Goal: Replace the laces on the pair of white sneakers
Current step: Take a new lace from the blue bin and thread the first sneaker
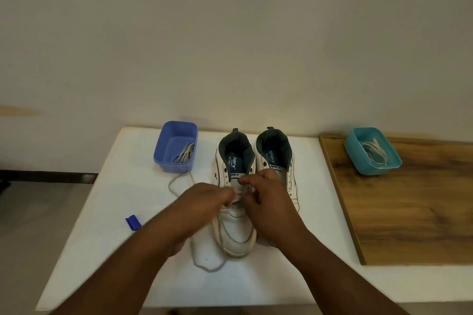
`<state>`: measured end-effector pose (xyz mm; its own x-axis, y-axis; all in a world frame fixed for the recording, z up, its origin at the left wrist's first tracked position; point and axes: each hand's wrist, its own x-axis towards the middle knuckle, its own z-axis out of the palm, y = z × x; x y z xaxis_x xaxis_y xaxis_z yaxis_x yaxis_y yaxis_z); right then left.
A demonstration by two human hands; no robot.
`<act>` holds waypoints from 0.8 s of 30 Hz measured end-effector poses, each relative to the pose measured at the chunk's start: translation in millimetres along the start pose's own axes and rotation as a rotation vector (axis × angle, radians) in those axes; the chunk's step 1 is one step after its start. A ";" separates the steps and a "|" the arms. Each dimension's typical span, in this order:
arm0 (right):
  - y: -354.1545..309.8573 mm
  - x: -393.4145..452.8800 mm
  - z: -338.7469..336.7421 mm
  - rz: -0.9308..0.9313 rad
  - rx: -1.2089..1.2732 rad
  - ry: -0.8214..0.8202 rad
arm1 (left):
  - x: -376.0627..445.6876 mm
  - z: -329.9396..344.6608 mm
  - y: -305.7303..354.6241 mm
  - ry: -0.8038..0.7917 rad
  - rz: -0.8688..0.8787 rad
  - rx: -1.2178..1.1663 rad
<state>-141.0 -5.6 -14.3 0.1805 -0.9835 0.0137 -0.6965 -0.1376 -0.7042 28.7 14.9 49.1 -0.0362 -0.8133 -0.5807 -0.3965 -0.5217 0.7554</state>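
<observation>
Two white sneakers stand side by side on the white table, toes toward me. Both my hands work at the eyelets of the left sneaker point(236, 227). My left hand point(204, 202) pinches a pale lace at the shoe's tongue. My right hand point(266, 199) pinches the lace from the other side and covers the front of the right sneaker point(275, 153). A loose grey-white lace point(202, 263) trails from the shoe across the table toward the left. The eyelets under my fingers are hidden.
A purple-blue tub point(176, 146) with a lace inside stands at the back left. A teal tub point(372, 155) holding a white lace sits on a wooden board point(409, 212) at the right. A small blue cap-like object point(133, 222) lies near the table's left edge.
</observation>
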 end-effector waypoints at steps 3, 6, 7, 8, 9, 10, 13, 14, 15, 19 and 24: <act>-10.4 -0.7 -4.5 -0.006 0.094 0.053 | -10.9 -7.3 12.0 -0.115 0.117 -0.518; -28.1 -7.1 -10.2 0.036 0.536 -0.107 | -13.3 -7.8 13.9 -0.185 0.210 -1.016; -32.6 -10.6 -12.4 0.029 0.593 -0.206 | -13.1 -6.3 15.7 -0.180 0.230 -1.121; -36.3 -14.5 -13.3 -0.018 0.555 -0.293 | -12.5 -5.1 15.5 -0.171 0.246 -1.198; -38.6 -17.8 -12.7 -0.075 0.503 -0.376 | -12.6 -4.2 16.4 -0.169 0.255 -1.250; -39.9 -19.8 -11.8 -0.123 0.469 -0.446 | -12.9 -3.8 17.2 -0.157 0.260 -1.279; -35.7 -18.2 -12.4 -0.128 0.389 -0.478 | -9.4 -7.3 14.9 -0.034 0.218 -1.278; -32.9 -16.4 -14.3 -0.100 0.350 -0.445 | -6.6 -9.8 12.4 0.044 0.181 -1.247; -31.3 -14.7 -17.3 -0.074 0.343 -0.407 | -4.0 -12.5 10.0 0.126 0.137 -1.198; -26.3 -7.2 -29.5 -0.044 0.437 -0.277 | 6.1 -15.8 -1.6 0.276 -0.028 -0.940; -11.5 -2.4 -27.3 0.006 0.303 -0.072 | 10.8 -20.2 -4.6 0.287 -0.067 -0.817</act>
<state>-152.4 -4.8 13.1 0.2328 -0.9719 -0.0340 -0.4613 -0.0796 -0.8837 48.7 3.3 45.5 0.2402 -0.7505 -0.6157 0.3972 -0.5027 0.7678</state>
